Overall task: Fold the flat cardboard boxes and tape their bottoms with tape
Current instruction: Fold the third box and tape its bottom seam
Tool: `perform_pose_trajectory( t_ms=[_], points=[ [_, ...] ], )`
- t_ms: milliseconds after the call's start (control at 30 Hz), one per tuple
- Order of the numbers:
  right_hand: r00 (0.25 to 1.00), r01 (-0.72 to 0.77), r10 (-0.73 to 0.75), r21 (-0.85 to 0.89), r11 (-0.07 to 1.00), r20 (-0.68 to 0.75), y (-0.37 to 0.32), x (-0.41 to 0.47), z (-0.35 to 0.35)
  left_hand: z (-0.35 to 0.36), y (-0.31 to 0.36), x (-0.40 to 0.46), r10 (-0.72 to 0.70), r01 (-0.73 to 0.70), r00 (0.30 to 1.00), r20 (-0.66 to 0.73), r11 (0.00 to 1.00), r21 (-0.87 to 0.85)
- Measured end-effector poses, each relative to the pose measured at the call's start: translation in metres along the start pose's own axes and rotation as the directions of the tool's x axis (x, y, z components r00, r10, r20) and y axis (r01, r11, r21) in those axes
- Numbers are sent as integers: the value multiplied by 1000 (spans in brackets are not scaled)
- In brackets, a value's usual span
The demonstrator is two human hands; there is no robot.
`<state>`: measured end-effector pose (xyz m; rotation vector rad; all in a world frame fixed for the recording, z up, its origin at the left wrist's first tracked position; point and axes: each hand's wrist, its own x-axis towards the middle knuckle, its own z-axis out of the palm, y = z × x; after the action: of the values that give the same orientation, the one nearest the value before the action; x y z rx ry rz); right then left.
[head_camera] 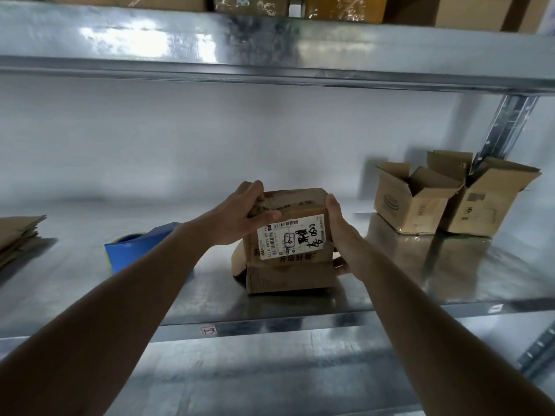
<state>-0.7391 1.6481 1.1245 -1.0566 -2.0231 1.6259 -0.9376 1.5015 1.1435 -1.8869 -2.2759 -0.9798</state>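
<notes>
On the shiny metal shelf (420,265), a worn brown cardboard box with a white shipping label (288,244) stands at the centre, the left hand (243,214) gripping its upper left edge, thumb over the front, and the right hand (341,232) clasping its right side. A blue tape dispenser (135,247) sits just left. Two open brown cardboard boxes (450,199) stand at right, a stack of flat cardboard (18,235) far left.
</notes>
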Motion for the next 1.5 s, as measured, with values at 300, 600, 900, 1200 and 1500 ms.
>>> perform_pose_trajectory(
  t_ms=[300, 600, 900, 1200, 1500],
  points=[
    [975, -221, 201, 283, 933, 98, 15, 13, -5, -25, -10, -11, 24, -23, 998, 59, 1000, -3],
    [972, -1, 92, 394, 919, -214, 2, 19, 9, -26, -15, -14, -21, 21, 1000, 18, 999, -35],
    [937, -19, -55, -207, 978, -346, 3, 29, -2, -8, -21, -1, -99, 105, 987, 127, 994, -41],
    [960, 278, -273, 105, 955, -62, 0, 45, -10, 0, -22, 14, -125, 90, 942, 312, 988, 123],
    [909, 395, -397, -39, 918, -130, 13, 64, -1, -1, -16, 18, -76, -54, 919, 387, 948, 314]
  ],
)
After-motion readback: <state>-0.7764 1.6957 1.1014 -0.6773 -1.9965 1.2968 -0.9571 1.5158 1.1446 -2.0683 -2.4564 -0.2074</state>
